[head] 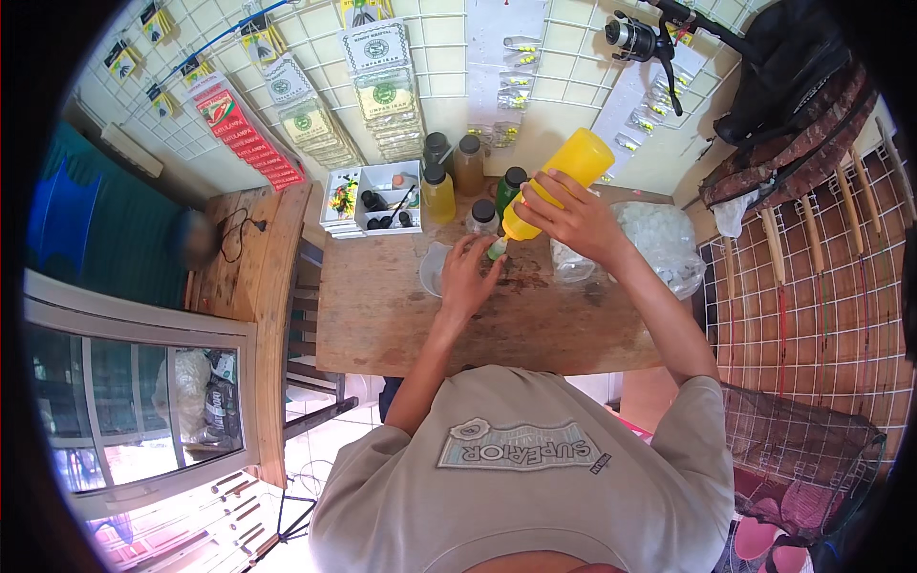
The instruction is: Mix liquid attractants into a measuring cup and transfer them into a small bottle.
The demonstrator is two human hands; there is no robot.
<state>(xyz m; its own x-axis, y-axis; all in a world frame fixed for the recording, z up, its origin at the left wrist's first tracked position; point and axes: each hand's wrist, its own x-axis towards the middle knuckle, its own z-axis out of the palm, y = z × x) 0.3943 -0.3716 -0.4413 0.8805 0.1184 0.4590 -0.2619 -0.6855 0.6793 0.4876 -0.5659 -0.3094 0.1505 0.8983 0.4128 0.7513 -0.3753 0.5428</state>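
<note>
My right hand (577,222) grips a yellow squeeze bottle (589,159), tilted with its nozzle pointing down and to the left. The nozzle meets the mouth of a small greenish vial (496,250), which the fingers of my left hand (464,279) hold on the wooden table (494,329). Partly behind my left hand is a clear plastic cup (432,268). Just beyond the vial stands a clear jar with a black lid (483,215). A green bottle (511,185), a yellow bottle (438,195) and a brown bottle (469,166) stand farther back, beside a dark bottle (435,148).
A white divided tray (372,198) with small items sits at the back left. Clear plastic bags of whitish contents (655,240) lie at the right. Hanging packets (383,93) and a fishing reel (634,39) are on the wire grid behind. A glass-fronted case (143,408) stands left.
</note>
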